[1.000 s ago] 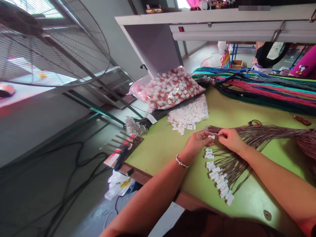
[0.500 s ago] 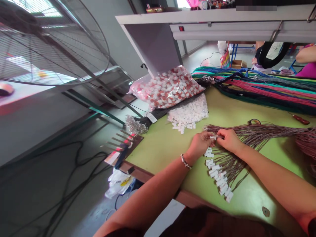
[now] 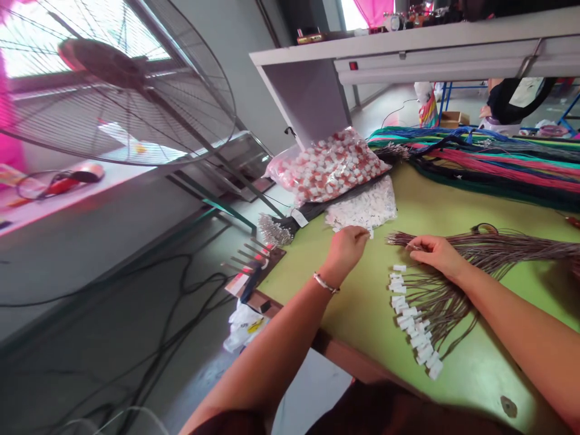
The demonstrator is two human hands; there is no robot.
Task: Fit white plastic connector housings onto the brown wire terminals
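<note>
My left hand (image 3: 348, 252) is closed in a pinch at the near edge of a pile of small white plastic connectors (image 3: 362, 208). One white connector (image 3: 371, 234) shows at its fingertips. My right hand (image 3: 435, 255) has its thumb and fingers pinched together over the ends of a bundle of brown wires (image 3: 489, 244), with a thin wire end between them, partly hidden by the fingers. Below it, a slanting row of white connectors (image 3: 410, 323) lies on the green table (image 3: 362, 320), each fitted on brown wires.
Behind the pile lies a clear bag of white and orange-brown parts (image 3: 335, 166), beside a black wire bundle (image 3: 312, 210). Coloured wires (image 3: 489, 160) stretch across the back right. A pronged rack (image 3: 254, 260) sits at the table's left corner, and a large fan (image 3: 136, 84) stands left.
My left hand has moved from the wire end to the connector pile. Another connector now lies at the top of the row. My right hand stays by the brown wires; the view has shifted left.
</note>
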